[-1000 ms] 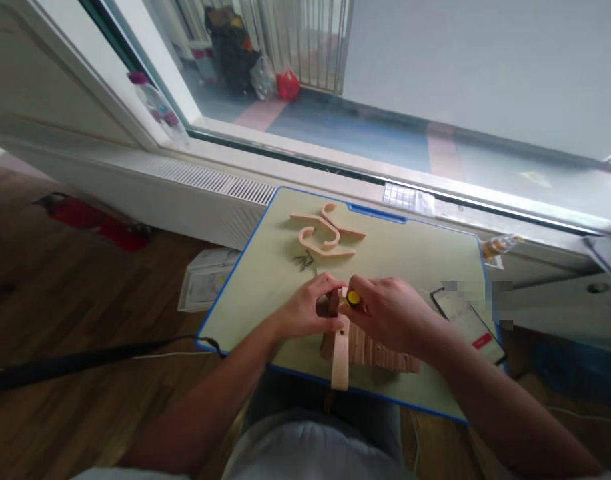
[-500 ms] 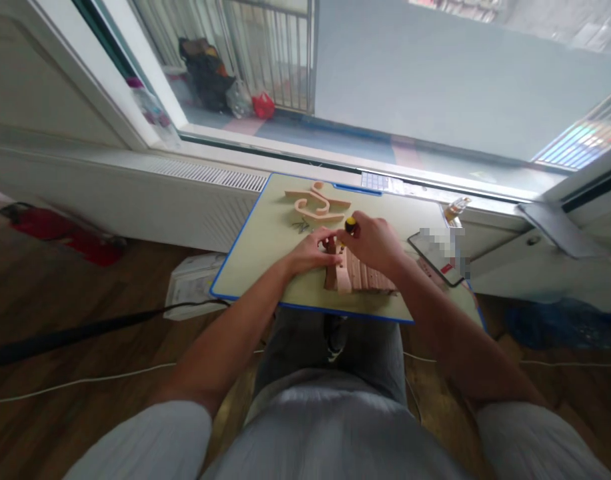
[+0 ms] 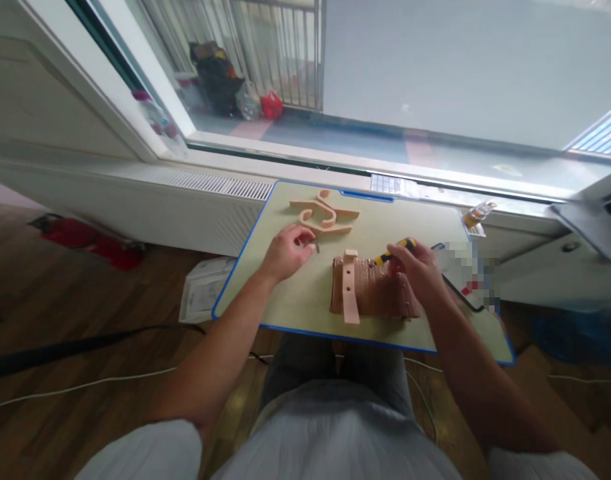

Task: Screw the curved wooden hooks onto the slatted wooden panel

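My right hand [image 3: 415,263] grips a yellow and black screwdriver [image 3: 393,252], its tip pointing left over a brown ridged block [image 3: 375,290]. A pale wooden strip [image 3: 350,287] with dark holes lies across the left end of the block. To the left, my left hand [image 3: 286,253] is low over the board among small dark screws [image 3: 317,247], its thumb and fingers curled but apart. The hand partly hides the screws. Behind it lie pale curved wooden hooks [image 3: 319,217] with straight backs.
The blue-edged board [image 3: 285,307] stands against a window sill. A tablet-like device [image 3: 460,277] lies at its right, near a small bottle [image 3: 478,213]. A calculator-like object [image 3: 385,183] rests on the sill. A red fire extinguisher [image 3: 85,247] lies on the floor at left.
My left hand has left the wooden strip and moved left to the screws. My right hand has lifted the screwdriver off the strip and moved right, tilting it nearly flat.
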Demonstrator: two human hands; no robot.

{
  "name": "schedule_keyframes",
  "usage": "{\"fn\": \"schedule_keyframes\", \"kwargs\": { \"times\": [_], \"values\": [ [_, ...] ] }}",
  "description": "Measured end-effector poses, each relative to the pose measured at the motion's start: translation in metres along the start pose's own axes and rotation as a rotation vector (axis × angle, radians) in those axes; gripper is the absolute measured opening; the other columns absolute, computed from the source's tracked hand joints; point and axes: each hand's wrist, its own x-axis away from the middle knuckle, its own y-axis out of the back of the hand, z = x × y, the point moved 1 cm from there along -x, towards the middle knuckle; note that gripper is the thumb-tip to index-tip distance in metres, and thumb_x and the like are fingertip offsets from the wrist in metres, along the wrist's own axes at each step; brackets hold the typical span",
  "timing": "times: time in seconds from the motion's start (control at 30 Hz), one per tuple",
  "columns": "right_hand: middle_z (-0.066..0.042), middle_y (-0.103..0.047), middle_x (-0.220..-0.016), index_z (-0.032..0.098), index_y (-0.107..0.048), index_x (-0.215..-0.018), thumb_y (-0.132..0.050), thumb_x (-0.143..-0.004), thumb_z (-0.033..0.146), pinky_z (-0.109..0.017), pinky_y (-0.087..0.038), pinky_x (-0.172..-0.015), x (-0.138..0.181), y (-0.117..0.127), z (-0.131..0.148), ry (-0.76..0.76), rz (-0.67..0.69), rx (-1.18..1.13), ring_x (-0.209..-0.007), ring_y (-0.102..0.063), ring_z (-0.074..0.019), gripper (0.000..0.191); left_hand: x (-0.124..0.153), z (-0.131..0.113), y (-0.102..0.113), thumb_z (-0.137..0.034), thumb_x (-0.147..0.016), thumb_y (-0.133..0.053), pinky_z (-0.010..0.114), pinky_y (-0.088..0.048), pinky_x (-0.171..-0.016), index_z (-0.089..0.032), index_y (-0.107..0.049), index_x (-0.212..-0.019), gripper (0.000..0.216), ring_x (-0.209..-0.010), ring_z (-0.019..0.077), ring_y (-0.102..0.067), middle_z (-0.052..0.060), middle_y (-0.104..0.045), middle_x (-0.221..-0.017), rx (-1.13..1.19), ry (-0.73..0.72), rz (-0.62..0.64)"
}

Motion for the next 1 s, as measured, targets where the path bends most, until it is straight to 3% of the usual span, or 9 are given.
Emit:
{"fn": "schedule_keyframes", "kwargs": {
  "times": [0.1, 0.23, 0.37, 0.5, 0.6, 0.7, 0.87, 1.0],
  "values": [
    [0.004, -0.066, -0.058, 0.025, -0.065, -0.074, -0.086, -0.088, 0.051, -0.027, -0.047, -0.049, -0.002, -0.001, -0.007, -0.051, 0.015, -0.060, -0.047, -0.061, -0.0137, 0.036, -0.014, 0.009, 0.006, -0.024, -0.087, -0.075, 0.043, -0.052, -0.099, -0.021, -0.075, -0.095, 0.009, -0.099, 0.0269, -0.065, 0.007, -0.073, -0.100, -0.151, -0.042, 0.069],
    [0.005, -0.065, -0.059, 0.026, -0.067, -0.077, -0.086, -0.090, 0.043, -0.027, -0.044, -0.048, 0.003, -0.007, -0.005, -0.044, 0.030, -0.091, -0.048, -0.061, -0.0138, 0.028, -0.020, 0.003, -0.005, -0.029, -0.091, -0.075, 0.045, -0.050, -0.096, -0.023, -0.074, -0.094, 0.007, -0.101, 0.0302, -0.065, 0.008, -0.074, -0.097, -0.378, -0.076, 0.191],
    [0.005, -0.069, -0.067, 0.028, -0.065, -0.082, -0.084, -0.091, 0.043, -0.028, -0.047, -0.047, 0.010, -0.014, 0.000, -0.054, 0.048, -0.150, -0.050, -0.064, -0.0144, 0.027, -0.024, -0.008, -0.020, -0.038, -0.095, -0.076, 0.048, -0.047, -0.094, -0.024, -0.067, -0.088, 0.018, -0.107, 0.0345, -0.066, 0.011, -0.077, -0.104, -0.540, -0.034, 0.214],
    [0.006, -0.068, -0.066, 0.031, -0.068, -0.096, -0.082, -0.098, 0.044, -0.030, -0.050, -0.047, 0.024, -0.011, 0.000, -0.014, 0.040, -0.207, -0.048, -0.064, -0.0158, 0.020, -0.033, -0.018, -0.027, -0.031, -0.098, -0.069, 0.051, -0.046, -0.097, -0.023, -0.068, -0.091, 0.011, -0.113, 0.0369, -0.068, 0.014, -0.080, -0.110, -0.686, -0.038, 0.233],
    [0.003, -0.076, -0.078, 0.033, -0.070, -0.113, -0.077, -0.104, 0.037, -0.036, -0.061, -0.063, 0.037, -0.005, -0.005, 0.066, 0.011, -0.118, -0.062, -0.074, -0.0197, 0.012, -0.039, -0.023, -0.030, -0.027, -0.099, -0.063, 0.053, -0.046, -0.097, -0.020, -0.072, -0.096, 0.012, -0.114, 0.0395, -0.070, 0.019, -0.081, -0.112, -0.768, -0.048, 0.273],
    [-0.003, -0.082, -0.101, 0.033, -0.071, -0.106, -0.072, -0.103, 0.027, -0.044, -0.065, -0.084, 0.044, -0.004, -0.011, 0.225, 0.034, 0.113, -0.090, -0.080, -0.0244, 0.007, -0.045, -0.027, -0.032, -0.026, -0.096, -0.064, 0.053, -0.048, -0.094, -0.018, -0.074, -0.094, 0.013, -0.110, 0.0403, -0.073, 0.020, -0.082, -0.108, -0.819, -0.032, 0.322],
    [-0.005, -0.074, -0.107, 0.032, -0.072, -0.095, -0.074, -0.095, 0.019, -0.043, -0.064, -0.081, 0.044, -0.018, -0.015, 0.356, 0.115, 0.505, -0.092, -0.074, -0.0238, 0.013, -0.045, -0.032, -0.024, -0.028, -0.087, -0.075, 0.044, -0.050, -0.085, -0.021, -0.071, -0.079, 0.011, -0.093, 0.0325, -0.074, 0.011, -0.080, -0.091, -0.736, 0.003, 0.308],
    [-0.008, -0.073, -0.112, 0.032, -0.080, -0.108, -0.073, -0.099, 0.022, -0.047, -0.065, -0.087, 0.045, -0.030, -0.017, 0.370, 0.171, 0.611, -0.098, -0.074, -0.0266, 0.015, -0.018, -0.037, -0.013, -0.028, -0.086, -0.073, 0.036, -0.048, -0.071, -0.023, -0.070, -0.080, 0.009, -0.076, 0.0219, -0.067, 0.003, -0.076, -0.084, -0.357, 0.068, 0.189]
  ]
}}
